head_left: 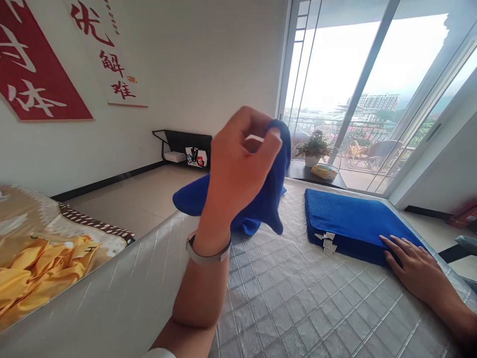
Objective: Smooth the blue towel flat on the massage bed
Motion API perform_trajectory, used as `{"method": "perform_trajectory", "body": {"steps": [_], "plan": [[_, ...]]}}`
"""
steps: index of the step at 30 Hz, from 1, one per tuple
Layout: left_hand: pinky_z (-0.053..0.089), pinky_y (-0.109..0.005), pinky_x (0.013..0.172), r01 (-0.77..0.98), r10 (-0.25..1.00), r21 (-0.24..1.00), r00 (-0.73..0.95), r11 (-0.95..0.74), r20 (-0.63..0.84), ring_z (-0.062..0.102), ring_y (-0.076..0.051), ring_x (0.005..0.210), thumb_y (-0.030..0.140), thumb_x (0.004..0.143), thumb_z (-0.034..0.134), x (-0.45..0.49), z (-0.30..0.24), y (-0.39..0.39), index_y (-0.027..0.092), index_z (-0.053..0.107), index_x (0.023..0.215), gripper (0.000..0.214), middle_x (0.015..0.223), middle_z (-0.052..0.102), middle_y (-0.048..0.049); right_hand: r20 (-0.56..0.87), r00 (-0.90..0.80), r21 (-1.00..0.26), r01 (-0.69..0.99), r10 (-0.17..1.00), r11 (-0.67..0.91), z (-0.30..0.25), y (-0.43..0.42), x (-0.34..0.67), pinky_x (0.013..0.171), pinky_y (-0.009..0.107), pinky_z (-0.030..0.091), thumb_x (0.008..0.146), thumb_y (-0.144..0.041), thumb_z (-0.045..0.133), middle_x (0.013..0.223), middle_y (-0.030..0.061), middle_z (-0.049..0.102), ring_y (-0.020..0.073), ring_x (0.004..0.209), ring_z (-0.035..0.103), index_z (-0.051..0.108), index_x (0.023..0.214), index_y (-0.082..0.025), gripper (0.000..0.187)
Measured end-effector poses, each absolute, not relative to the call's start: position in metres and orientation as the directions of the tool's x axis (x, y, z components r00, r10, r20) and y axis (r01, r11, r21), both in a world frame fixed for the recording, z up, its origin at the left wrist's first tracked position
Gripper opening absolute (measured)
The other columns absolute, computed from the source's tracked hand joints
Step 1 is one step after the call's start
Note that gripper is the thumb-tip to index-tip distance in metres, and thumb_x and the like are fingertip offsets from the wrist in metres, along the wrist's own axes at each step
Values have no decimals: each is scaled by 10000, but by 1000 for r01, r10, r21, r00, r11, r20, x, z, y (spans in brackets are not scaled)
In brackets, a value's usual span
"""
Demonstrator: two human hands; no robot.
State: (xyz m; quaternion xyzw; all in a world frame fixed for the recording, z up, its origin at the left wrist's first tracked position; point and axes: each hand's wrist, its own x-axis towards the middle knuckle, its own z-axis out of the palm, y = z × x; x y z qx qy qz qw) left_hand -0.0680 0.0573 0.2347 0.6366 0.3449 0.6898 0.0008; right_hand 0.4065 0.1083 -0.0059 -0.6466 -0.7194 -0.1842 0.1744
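My left hand is raised above the mattress, its fingers pinched on a loose blue towel that hangs from it and trails down to the quilted surface. A grey band sits on that wrist. To the right lies a stack of folded blue towels with white tags at its near edge. My right hand lies flat with fingers stretched out, resting on the near right corner of that stack and on the mattress.
A beige and yellow bedding heap lies at the left. Beyond the mattress stand a small dark table with a potted plant and a tissue box. Glass balcony doors fill the right; a low black shelf stands by the wall.
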Motion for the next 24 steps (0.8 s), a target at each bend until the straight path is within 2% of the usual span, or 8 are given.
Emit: {"method": "perform_trajectory", "body": {"steps": [2, 4, 7, 9, 11, 13, 19, 24], "plan": [[536, -245, 580, 399, 565, 512, 17, -760, 825, 658, -128, 698, 260, 916, 610, -61, 233, 50, 220, 618, 836, 90, 790, 641, 26, 523, -173, 112, 985, 835, 134, 6, 102, 391, 1184, 511, 270, 957, -471, 283, 1414, 156, 553, 354, 1372, 440, 602, 1301, -219, 532], [527, -247, 589, 377, 639, 547, 182, -747, 747, 647, -124, 676, 255, 896, 615, -55, 231, 48, 209, 640, 837, 79, 760, 646, 25, 577, -170, 80, 985, 799, 151, 24, 89, 364, 1131, 537, 346, 963, -472, 309, 1303, 154, 619, 372, 1256, 542, 668, 1147, -234, 468], [525, -262, 625, 368, 687, 582, 333, -725, 645, 638, -132, 695, 255, 866, 621, -45, 229, 48, 203, 639, 830, 66, 769, 656, 22, 612, -113, -177, 945, 783, 275, 62, 51, 300, 878, 480, 540, 949, -522, 418, 1072, 121, 676, 317, 970, 659, 673, 972, -256, 369], [526, -272, 657, 347, 681, 587, 397, -732, 615, 636, -138, 726, 264, 856, 620, -38, 228, 48, 203, 631, 824, 70, 823, 664, 14, 554, -159, -390, 818, 817, 423, 90, 18, 251, 773, 384, 574, 964, -516, 438, 1062, 71, 676, 242, 880, 669, 647, 1025, -285, 317], [523, -279, 684, 312, 659, 585, 448, -749, 605, 633, -140, 755, 271, 851, 624, -30, 227, 47, 204, 623, 820, 73, 892, 669, 4, 558, -211, -508, 678, 803, 531, 116, -12, 208, 757, 365, 586, 940, -611, 433, 1077, 73, 679, 237, 898, 673, 616, 1133, -281, 424], [514, -280, 698, 282, 638, 585, 491, -761, 593, 628, -140, 765, 272, 850, 631, -23, 225, 44, 209, 613, 812, 76, 924, 672, -1, 529, -205, -599, 597, 824, 533, 137, -31, 175, 773, 375, 598, 886, -693, 476, 1127, 85, 675, 252, 954, 674, 572, 1215, -272, 543], [454, -255, 651, 154, 523, 562, 618, -813, 587, 589, -125, 688, 379, 936, 593, -24, 230, 25, 206, 603, 850, 194, 746, 641, 28, 603, 174, -685, 614, 779, 393, 167, -38, 133, 706, 366, 607, 772, -554, 729, 959, 20, 685, 218, 860, 680, 532, 1031, -273, 430], [443, -236, 667, 121, 504, 586, 665, -801, 551, 634, -119, 731, 410, 960, 584, -47, 240, -7, 228, 626, 947, 188, 837, 693, 26, 590, 117, -643, 667, 799, 378, 188, -67, 151, 459, 235, 499, 858, -451, 614, 742, -19, 641, 152, 600, 612, 568, 931, -281, 191]]}}
